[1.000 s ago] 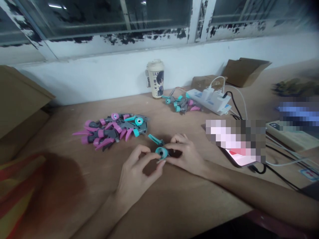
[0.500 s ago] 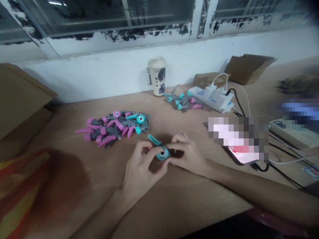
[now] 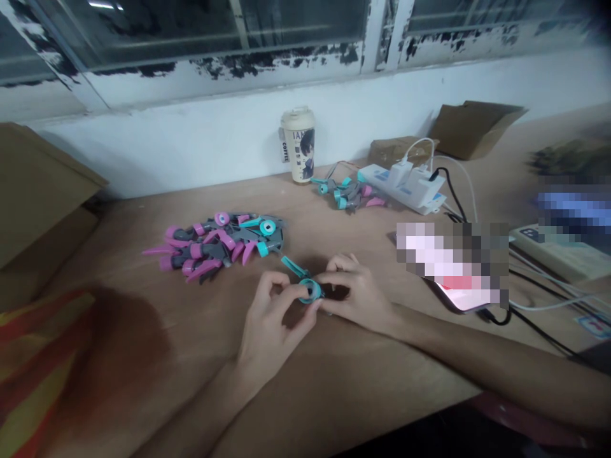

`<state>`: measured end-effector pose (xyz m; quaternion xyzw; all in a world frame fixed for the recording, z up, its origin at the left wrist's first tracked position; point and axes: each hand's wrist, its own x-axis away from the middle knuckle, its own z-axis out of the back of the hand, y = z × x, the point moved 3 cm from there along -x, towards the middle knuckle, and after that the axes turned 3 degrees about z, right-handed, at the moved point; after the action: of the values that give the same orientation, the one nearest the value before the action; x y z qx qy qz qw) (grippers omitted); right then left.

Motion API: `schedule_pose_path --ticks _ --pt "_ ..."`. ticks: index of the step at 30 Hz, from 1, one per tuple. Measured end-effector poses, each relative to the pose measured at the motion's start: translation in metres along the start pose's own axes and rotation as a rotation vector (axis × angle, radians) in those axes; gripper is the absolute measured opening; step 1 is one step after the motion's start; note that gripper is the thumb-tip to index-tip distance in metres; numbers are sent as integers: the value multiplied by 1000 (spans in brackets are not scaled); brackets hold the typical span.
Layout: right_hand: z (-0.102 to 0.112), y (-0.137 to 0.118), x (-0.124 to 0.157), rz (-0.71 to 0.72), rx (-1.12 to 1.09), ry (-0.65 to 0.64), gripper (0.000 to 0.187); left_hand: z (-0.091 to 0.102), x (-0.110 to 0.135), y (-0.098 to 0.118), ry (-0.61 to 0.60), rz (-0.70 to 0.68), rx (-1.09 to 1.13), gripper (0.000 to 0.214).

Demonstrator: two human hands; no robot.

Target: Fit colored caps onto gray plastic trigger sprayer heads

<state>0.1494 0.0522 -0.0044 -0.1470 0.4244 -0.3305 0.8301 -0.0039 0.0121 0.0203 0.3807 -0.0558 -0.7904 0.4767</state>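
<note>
Between my hands is a small plastic piece with a round turquoise ring, a dark centre and a long turquoise lever. The lever points up and to the left. My left hand is closed on the ring's left side, its thumb and finger at the rim. From the right, my right hand pinches the same piece; part of it is hidden by the fingers. Just beyond my left hand lies a pile of similar pink, grey and turquoise plastic pieces.
A smaller group of such pieces lies beside a white power strip. A coffee cup stands by the wall. On the right are a phone and cables. Cardboard boxes stand left and back right. A red-yellow item is at the near left.
The ring of the held piece has tilted slightly, and my left thumb or finger now sits more over its opening. Both hands keep hold of it.
</note>
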Motion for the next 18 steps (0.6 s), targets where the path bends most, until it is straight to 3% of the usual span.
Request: schedule_pose_path --ticks 3,9,14,18 --pt "-1 0 0 -5 11 -5 14 -1 0 1 -1 4 36 4" --pt "2 5 -5 -117 68 13 15 0 -1 -8 16 156 126 9" --pt "3 24 -15 -277 160 24 28 3 -4 -28 54 291 154 9" --pt "-6 39 -34 -363 196 -21 28 2 -7 -47 9 406 162 13"
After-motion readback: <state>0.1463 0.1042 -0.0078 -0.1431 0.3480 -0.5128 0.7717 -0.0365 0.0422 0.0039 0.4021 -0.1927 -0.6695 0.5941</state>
